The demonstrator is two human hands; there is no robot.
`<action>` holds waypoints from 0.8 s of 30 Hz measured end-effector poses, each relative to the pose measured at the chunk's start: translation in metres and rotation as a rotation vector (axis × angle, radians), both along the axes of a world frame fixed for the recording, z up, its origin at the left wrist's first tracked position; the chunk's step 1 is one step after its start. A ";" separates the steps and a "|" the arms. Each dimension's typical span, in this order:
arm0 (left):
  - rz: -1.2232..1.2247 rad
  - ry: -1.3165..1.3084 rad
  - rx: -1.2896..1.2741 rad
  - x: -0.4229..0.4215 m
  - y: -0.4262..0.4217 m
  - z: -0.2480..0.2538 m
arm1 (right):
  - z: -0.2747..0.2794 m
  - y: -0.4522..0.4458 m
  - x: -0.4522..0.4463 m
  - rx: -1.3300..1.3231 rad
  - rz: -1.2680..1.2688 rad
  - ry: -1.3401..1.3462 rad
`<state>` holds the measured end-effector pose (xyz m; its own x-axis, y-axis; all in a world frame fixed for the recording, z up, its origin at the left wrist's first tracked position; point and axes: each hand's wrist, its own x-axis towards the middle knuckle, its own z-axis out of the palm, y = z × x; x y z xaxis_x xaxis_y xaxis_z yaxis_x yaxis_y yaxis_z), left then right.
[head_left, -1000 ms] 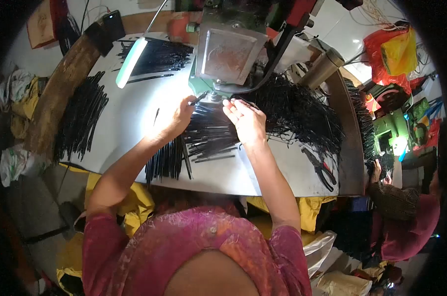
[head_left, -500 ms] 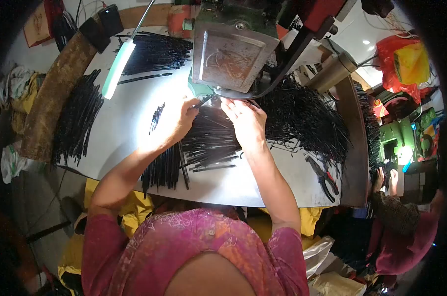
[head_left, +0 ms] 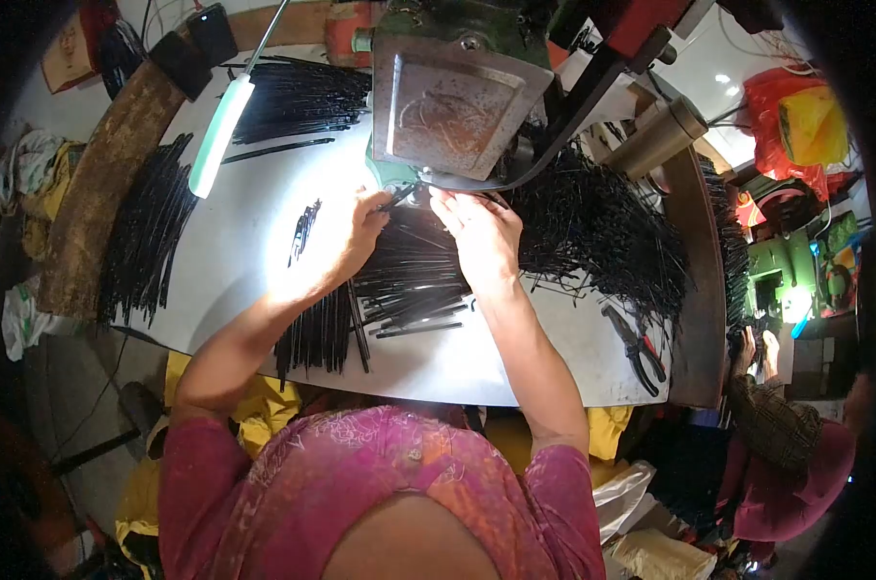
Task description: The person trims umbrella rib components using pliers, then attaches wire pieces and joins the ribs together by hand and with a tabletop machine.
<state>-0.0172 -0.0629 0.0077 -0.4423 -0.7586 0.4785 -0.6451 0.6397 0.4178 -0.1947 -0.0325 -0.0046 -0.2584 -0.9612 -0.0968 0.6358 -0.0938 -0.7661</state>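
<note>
My left hand (head_left: 349,246) is closed, pinching one end of a thin black strip (head_left: 397,200) under the head of a green and grey machine (head_left: 452,111). Opposite it, my right hand (head_left: 484,240) has its fingertips pressed together just below the machine's curved dark arm (head_left: 525,172). A dark piece shows by those fingers, but what they grip is partly hidden. Beneath both hands lies a spread pile of black strips (head_left: 409,280). Another black bundle (head_left: 317,333) rests near my left forearm.
A tangled black heap (head_left: 602,227) covers the table's right side, with red-and-black pliers (head_left: 634,350) in front. More strip bundles (head_left: 148,232) lie left. A lit lamp (head_left: 220,140) hangs at left. A metal flask (head_left: 655,140) leans at right. A co-worker (head_left: 790,464) sits far right.
Both hands stay almost in place by the machine. The whole view has shifted slightly, and the co-worker at the right has moved a little.
</note>
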 end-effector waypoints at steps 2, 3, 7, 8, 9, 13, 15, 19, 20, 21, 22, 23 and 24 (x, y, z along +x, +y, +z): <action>0.006 -0.018 -0.017 -0.002 0.003 0.003 | 0.001 0.000 0.002 0.010 -0.016 0.012; -0.001 -0.025 -0.106 -0.003 0.004 0.003 | 0.002 0.000 0.003 0.019 -0.031 0.023; 0.049 -0.186 -0.219 -0.008 0.008 0.007 | 0.005 0.001 0.002 0.045 -0.031 0.018; 0.046 -0.186 -0.219 -0.008 0.008 0.008 | 0.005 0.001 0.001 0.049 -0.026 0.004; 0.043 -0.206 -0.216 -0.006 0.005 0.009 | 0.005 0.001 0.000 0.052 -0.020 -0.010; -0.154 -0.047 -0.286 0.019 -0.014 0.001 | 0.012 0.005 -0.005 0.104 -0.042 -0.104; -0.130 -0.051 0.471 0.037 -0.018 0.023 | 0.015 0.012 -0.008 0.215 -0.030 -0.044; -0.131 0.285 1.198 0.048 -0.002 0.029 | 0.025 0.028 -0.007 0.343 0.200 0.369; -0.152 0.428 1.340 0.044 0.006 0.032 | 0.024 0.028 -0.005 0.343 0.199 0.367; -0.171 0.472 1.368 0.038 0.015 0.035 | 0.023 0.029 -0.001 0.284 0.291 0.392; -0.189 0.527 1.419 0.034 0.020 0.031 | 0.022 0.030 0.003 0.225 0.381 0.417; -0.216 0.527 1.403 0.029 0.025 0.026 | 0.024 0.031 0.009 0.202 0.404 0.436; -0.241 0.528 1.388 0.024 0.029 0.023 | 0.024 0.028 0.013 0.236 0.447 0.503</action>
